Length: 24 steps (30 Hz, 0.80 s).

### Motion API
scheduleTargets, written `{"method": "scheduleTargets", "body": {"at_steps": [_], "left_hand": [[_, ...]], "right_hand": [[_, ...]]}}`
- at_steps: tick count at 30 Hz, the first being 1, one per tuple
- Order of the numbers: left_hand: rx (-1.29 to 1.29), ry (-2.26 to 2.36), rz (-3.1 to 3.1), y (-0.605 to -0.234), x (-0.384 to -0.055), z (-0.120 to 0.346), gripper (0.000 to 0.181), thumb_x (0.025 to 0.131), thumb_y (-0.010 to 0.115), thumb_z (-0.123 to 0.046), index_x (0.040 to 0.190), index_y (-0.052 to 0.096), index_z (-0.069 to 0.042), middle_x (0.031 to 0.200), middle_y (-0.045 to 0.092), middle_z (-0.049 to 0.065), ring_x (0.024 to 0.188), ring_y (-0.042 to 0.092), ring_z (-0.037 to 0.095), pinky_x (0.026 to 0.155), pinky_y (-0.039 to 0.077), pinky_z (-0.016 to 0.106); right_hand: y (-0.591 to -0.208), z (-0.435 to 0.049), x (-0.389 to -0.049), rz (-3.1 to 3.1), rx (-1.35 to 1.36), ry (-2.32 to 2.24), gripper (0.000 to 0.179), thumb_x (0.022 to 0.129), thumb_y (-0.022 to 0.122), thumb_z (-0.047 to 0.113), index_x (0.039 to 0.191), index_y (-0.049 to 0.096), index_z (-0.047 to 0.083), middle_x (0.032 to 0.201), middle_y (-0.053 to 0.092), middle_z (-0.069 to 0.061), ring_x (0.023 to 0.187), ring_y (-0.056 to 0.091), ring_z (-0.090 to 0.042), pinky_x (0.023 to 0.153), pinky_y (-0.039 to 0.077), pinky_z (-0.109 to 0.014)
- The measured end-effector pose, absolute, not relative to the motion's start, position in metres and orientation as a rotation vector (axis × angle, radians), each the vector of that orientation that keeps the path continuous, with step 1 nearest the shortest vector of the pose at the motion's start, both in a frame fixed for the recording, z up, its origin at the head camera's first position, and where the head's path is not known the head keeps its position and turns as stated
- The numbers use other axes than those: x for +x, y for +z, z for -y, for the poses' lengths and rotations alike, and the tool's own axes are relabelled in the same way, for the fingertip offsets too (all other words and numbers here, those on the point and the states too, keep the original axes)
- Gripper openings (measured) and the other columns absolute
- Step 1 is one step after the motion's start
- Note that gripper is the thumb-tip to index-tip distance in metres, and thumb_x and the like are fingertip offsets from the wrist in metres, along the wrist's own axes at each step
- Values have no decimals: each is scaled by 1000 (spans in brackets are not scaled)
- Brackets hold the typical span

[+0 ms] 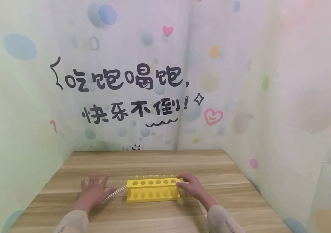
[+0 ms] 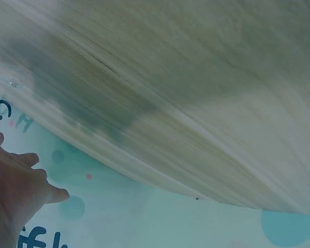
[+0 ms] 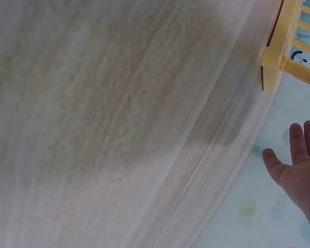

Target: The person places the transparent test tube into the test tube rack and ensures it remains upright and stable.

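A yellow test tube rack (image 1: 154, 186) stands upright on the wooden table, with a row of holes in its top board and short pegs along its back. Fingers spread, my left hand (image 1: 94, 193) lies low over the table to the rack's left. Thin white sticks (image 1: 116, 192) run from by its thumb to the rack's left end. My right hand (image 1: 193, 187) is at the rack's right end, thumb and fingertips right at the top corner. In the right wrist view, the fingers of this hand (image 3: 302, 181) are extended beside the rack's end (image 3: 271, 67).
The wooden table (image 1: 154, 161) reaches back to a pale patterned wall (image 1: 142, 38) with black lettering. Similar side walls (image 1: 293, 106) close in the table on the left and right.
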State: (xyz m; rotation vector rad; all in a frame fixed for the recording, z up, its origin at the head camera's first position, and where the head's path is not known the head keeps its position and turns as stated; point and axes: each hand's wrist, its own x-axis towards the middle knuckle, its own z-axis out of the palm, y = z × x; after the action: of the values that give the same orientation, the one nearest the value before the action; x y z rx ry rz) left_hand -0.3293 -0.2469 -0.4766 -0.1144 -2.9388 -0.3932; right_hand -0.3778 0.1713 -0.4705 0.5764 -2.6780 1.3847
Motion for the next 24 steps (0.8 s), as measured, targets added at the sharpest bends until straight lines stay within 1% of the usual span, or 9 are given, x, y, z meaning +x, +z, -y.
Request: {"method": "scheduleTargets", "body": {"at_steps": [3,9,15,22,24], "left_hand": [[-109,-393,2949,-477,-329,246,89,88,32,-74,144,39,-6,146,23,39,136,10,59,101,-3,79],[-107,-391,2958,-476,-330,243,91,87,31,-76,143,40,-5,146,23,39,136,11,59,101,-3,79],[-113,-397,2951,-476,-330,243,91,86,32,-77,143,40,-6,146,24,39,136,12,59,101,-3,79],[-119,-398,2949,-476,-332,243,93,85,31,-78,143,41,-5,146,24,39,136,12,59,101,-4,78],[-124,-399,2949,-475,-332,243,92,86,33,-77,143,40,-5,146,24,39,136,12,59,101,-4,78]], "right_hand": [[-470,-171,-378,2683,562,1392,36,86,69,34,115,66,14,127,60,-13,118,52,-42,94,46,-57],[-469,-172,-376,2697,516,1372,37,85,69,38,115,66,17,126,59,-10,119,52,-38,96,44,-57],[-466,-173,-375,2667,495,1340,33,85,69,37,111,68,18,125,60,-8,117,54,-35,95,45,-56],[-469,-176,-376,2688,494,1385,35,85,69,39,113,67,18,127,59,-12,116,54,-39,91,49,-53],[-470,-176,-377,2691,489,1407,36,85,69,40,114,67,19,128,58,-12,117,54,-39,91,50,-52]]}}
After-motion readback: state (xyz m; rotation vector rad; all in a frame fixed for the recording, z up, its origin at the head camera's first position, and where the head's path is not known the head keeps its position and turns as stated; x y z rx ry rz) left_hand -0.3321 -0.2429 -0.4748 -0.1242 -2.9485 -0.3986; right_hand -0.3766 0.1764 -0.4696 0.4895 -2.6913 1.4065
